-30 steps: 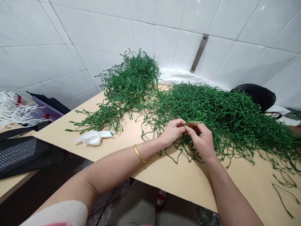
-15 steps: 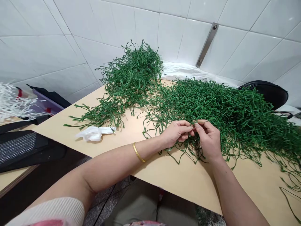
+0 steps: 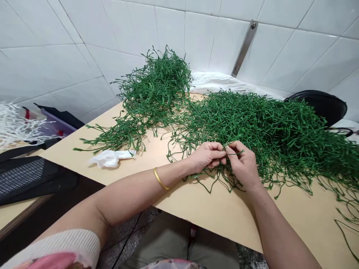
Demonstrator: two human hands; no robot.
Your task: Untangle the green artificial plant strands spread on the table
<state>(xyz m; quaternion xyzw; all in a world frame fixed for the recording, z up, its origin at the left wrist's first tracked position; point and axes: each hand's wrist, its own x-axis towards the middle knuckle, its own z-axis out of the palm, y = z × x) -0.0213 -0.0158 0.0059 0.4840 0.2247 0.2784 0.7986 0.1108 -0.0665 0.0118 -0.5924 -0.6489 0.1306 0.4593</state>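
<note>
Pinching one green strand (image 3: 235, 152) between left hand (image 3: 206, 157) and right hand (image 3: 243, 165).

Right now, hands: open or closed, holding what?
Left hand: closed, fingers curled; can't tell if gripping anything.
Right hand: closed, pinching a green vine strand.

The left hand (image 3: 206, 157) and right hand (image 3: 243, 164) pinch thin strands (image 3: 235, 152) of a green vine tangle (image 3: 260, 127), apparently plastic, spread across the worktop (image 3: 202, 211) below white wall tiles (image 3: 196, 37).
</note>
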